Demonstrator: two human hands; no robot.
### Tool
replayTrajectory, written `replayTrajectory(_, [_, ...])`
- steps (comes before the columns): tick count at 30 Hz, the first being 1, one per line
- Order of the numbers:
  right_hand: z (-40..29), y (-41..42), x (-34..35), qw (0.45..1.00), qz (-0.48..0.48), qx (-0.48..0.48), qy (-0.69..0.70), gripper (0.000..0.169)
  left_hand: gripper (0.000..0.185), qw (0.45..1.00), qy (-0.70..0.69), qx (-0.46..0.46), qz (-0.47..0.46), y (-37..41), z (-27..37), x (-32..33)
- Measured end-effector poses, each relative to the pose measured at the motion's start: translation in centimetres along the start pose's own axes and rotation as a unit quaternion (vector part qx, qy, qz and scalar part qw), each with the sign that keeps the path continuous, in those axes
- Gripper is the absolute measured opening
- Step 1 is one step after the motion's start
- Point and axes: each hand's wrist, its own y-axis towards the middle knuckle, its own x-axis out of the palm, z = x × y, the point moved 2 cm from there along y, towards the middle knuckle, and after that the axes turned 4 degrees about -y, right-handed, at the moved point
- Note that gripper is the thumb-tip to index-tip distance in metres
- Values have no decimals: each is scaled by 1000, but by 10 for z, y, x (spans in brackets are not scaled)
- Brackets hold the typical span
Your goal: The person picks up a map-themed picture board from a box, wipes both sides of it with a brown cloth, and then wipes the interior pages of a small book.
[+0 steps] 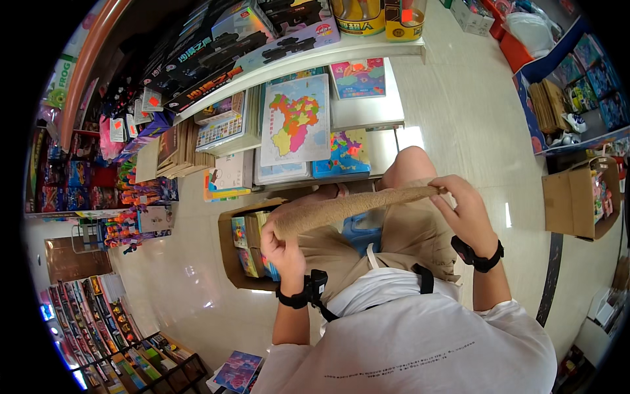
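Observation:
A tan cloth (344, 207), with a textured surface like a towel, is drawn out lengthwise over my lap. My left hand (281, 251) grips its wider end, and my right hand (460, 204) pinches the narrow, bunched end between thumb and fingers. Both wrists wear black straps with small devices. Beneath the cloth, a blue plastic stool (362, 231) shows between my knees. Beyond it, a colourful map board (297, 120) lies on stacked goods on a low white shelf, and a blue map board (342, 155) rests lower down.
An open cardboard box (229, 251) of packaged goods stands by my left leg. Boxed toy guns (216, 64) fill the shelf above the maps. Another cardboard box (566, 202) sits at the right. Toy racks (74, 172) and a book rack (142, 364) line the left side.

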Motion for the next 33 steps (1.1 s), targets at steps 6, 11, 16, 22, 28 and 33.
replayTrajectory(6, [-44, 3, 27, 989, -38, -90, 107, 43, 20, 920, 215, 251, -210, 10, 59, 35])
replayTrajectory(11, [-67, -5, 57, 973, -54, -167, 153, 33, 25, 893, 218, 268, -290, -2, 57, 51])
replayTrajectory(16, [-58, -6, 57, 967, -61, -201, 143, 16, 22, 921, 184, 196, -282, -5, 48, 42])
replayTrajectory(22, [-44, -4, 48, 966, -77, -166, 185, 11, 18, 908, 203, 141, -339, -7, 34, 28])
replayTrajectory(28, [-41, 4, 49, 962, -90, -166, 197, 10, 17, 912, 215, 104, -333, -3, 26, 19])
replayTrajectory(33, [-42, 13, 51, 963, -79, -185, 182, 10, 20, 927, 191, 109, -304, 7, 20, 8])
